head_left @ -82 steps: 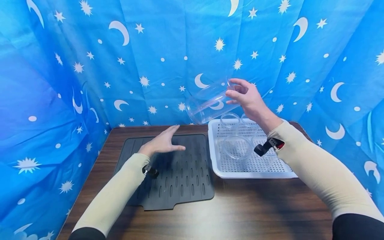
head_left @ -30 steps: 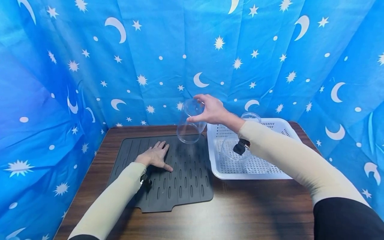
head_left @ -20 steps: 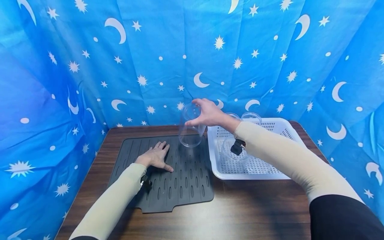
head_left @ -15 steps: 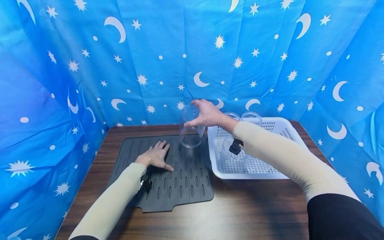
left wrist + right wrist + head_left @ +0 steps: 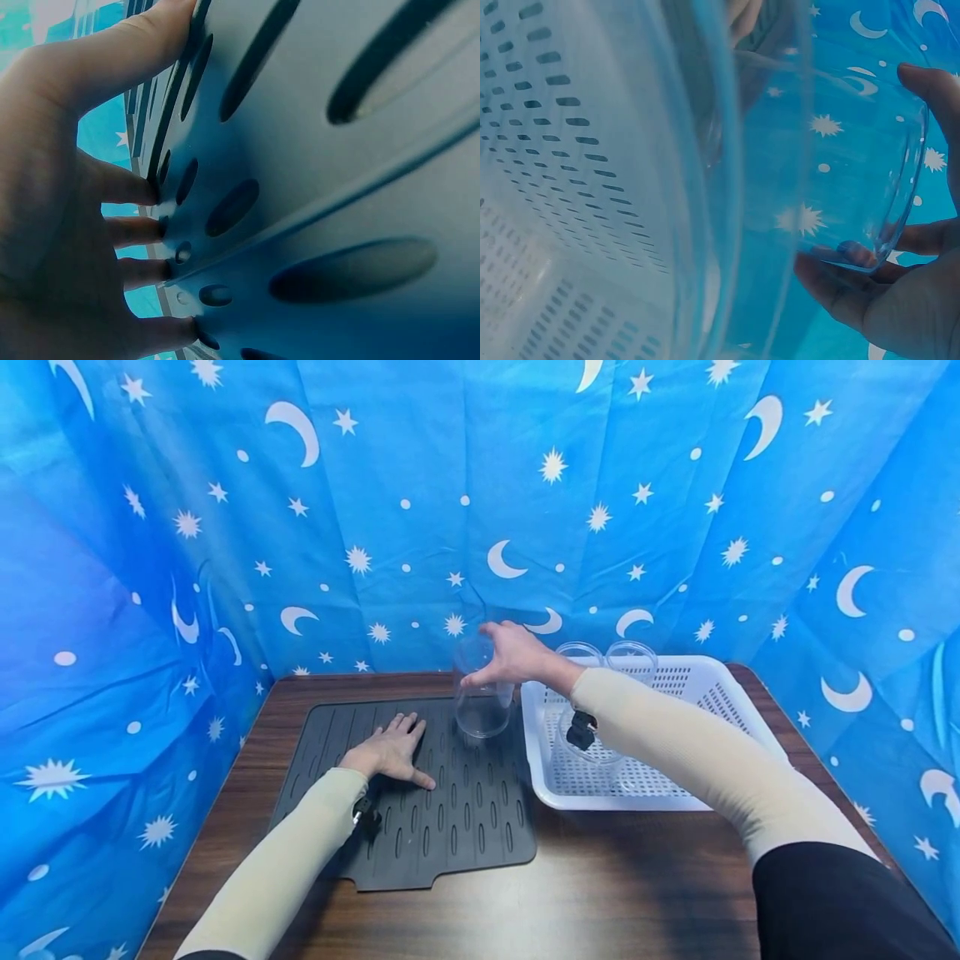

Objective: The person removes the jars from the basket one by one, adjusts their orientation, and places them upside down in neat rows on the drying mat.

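My right hand point(image 5: 517, 653) grips a clear cylindrical jar point(image 5: 480, 714) by its upper end, thumb on the near side. The jar stands upright at the back right of the dark grey ribbed mat point(image 5: 480, 852), its lower rim right at the mat surface. In the right wrist view the fingers curl round the end of the jar point(image 5: 855, 172). My left hand point(image 5: 390, 752) is spread flat with its fingertips on the mat's left part. The left wrist view shows these straight fingers touching the slotted mat point(image 5: 315, 187).
A white perforated basket point(image 5: 622, 802) stands right of the mat, holding several clear jars; two rims point(image 5: 577, 652) show at its back. My right forearm point(image 5: 667, 735) passes over it. The brown wooden table point(image 5: 585, 893) ends at a blue star-patterned curtain point(image 5: 420, 443).
My right hand has brought the jar from above the basket leftward over the mat, turned it upright and lowered it. My left hand has come down onto the mat and stayed there.
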### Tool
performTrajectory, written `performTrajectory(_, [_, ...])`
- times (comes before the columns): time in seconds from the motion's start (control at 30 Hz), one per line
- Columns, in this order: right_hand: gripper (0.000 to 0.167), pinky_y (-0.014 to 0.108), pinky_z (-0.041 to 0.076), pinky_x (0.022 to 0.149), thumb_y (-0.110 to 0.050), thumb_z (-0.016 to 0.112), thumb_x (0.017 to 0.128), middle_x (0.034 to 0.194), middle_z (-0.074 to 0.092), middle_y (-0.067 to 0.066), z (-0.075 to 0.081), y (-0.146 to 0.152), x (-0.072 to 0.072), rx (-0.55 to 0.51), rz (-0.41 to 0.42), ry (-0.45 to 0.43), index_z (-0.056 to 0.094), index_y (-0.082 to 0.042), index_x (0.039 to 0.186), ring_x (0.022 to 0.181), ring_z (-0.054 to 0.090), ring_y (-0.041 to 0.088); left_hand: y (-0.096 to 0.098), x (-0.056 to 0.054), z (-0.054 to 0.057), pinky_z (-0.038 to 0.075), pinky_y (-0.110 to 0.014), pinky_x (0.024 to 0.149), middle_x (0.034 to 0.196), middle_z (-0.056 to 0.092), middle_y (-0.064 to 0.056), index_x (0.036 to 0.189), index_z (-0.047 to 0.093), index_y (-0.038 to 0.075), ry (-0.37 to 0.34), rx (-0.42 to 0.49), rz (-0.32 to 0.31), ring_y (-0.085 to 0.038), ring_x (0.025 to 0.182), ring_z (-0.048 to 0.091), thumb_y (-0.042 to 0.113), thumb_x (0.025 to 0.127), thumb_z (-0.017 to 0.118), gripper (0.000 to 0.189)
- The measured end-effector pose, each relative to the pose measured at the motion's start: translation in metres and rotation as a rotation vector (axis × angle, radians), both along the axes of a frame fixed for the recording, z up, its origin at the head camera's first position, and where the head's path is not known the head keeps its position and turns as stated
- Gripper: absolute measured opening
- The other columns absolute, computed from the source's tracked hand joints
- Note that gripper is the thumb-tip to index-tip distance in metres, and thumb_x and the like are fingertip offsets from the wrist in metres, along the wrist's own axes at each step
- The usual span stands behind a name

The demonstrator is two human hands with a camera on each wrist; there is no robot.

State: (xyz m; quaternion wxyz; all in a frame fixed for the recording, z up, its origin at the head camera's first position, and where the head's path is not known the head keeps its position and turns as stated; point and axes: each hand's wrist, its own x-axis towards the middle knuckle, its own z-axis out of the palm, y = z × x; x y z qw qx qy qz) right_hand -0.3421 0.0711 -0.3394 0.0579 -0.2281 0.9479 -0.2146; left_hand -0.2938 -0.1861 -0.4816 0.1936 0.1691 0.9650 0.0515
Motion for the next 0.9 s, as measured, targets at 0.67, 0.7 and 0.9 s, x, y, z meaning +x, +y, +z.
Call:
performTrajectory(0.67, [0.105, 0.048, 0.046, 0.102, -0.061, 0.078, 0.069, 0.143, 0.044, 0.019, -0.014, -0.003, -0.004, 0.045, 0.010, -0.015, 0.037, -0.006, 0.149, 0.128, 0.046, 0.032, 0.001, 0.001, 0.003, 0.016, -0.061, 0.117, 0.164, 0.005, -0.015, 0.157, 0.014, 0.009, -0.018, 0.000, 0.010, -0.038, 0.151, 0.004, 0.070, 0.070, 0.073, 0.121])
performTrajectory(0.7, [0.105, 0.049, 0.046, 0.102, -0.061, 0.078, 0.069, 0.144, 0.043, 0.019, -0.015, -0.003, -0.004, 0.041, 0.006, -0.021, 0.036, -0.007, 0.149, 0.128, 0.046, 0.032, 0.001, 0.001, 0.003, 0.016, -0.061, 0.117, 0.164, 0.005, -0.015, 0.157, 0.014, 0.009, -0.017, -0.002, 0.010, -0.038, 0.151, 0.004, 0.070, 0.070, 0.073, 0.121])
performTrajectory(0.9, [0.106, 0.050, 0.045, 0.103, -0.061, 0.078, 0.070, 0.146, 0.041, 0.018, -0.018, -0.003, -0.005, 0.047, -0.004, -0.035, 0.035, -0.008, 0.150, 0.130, 0.044, 0.033, 0.001, 0.001, 0.004, 0.015, -0.061, 0.117, 0.164, 0.004, -0.015, 0.157, 0.014, 0.010, -0.024, -0.003, 0.011, -0.038, 0.151, 0.003, 0.070, 0.070, 0.072, 0.121])
